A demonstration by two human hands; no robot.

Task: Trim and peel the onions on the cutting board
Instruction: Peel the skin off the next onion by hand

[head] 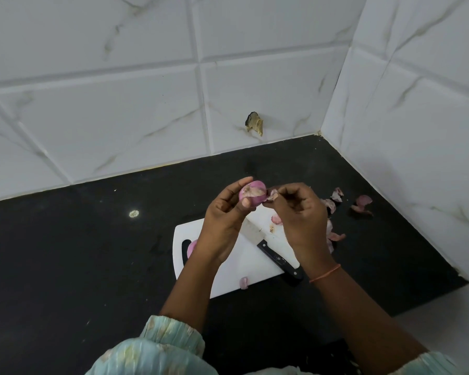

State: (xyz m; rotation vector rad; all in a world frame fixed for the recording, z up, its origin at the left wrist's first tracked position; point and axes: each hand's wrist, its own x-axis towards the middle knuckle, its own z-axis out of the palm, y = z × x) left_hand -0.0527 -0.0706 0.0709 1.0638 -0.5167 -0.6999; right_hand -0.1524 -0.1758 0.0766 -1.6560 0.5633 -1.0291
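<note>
Aloft, left hand (224, 212) grips onion (252, 193), right hand (299, 212) pinches peel (271, 195)

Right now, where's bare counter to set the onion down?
Free: the black counter left of the cutting board, out to the tiled wall. Crowded: the knife lies across the board; peels litter the counter right of it.

Both forearms rise from the lower edge, converging at mid-frame. The left hand (225, 209) is raised, its curled fingers and thumb gripping a small pink-purple onion (252, 192). The right hand (299, 209), fingers curled, pinches a flake of dry papery skin (271, 195) at the onion's side. The right wrist bears a thin orange thread (325, 273).
</note>
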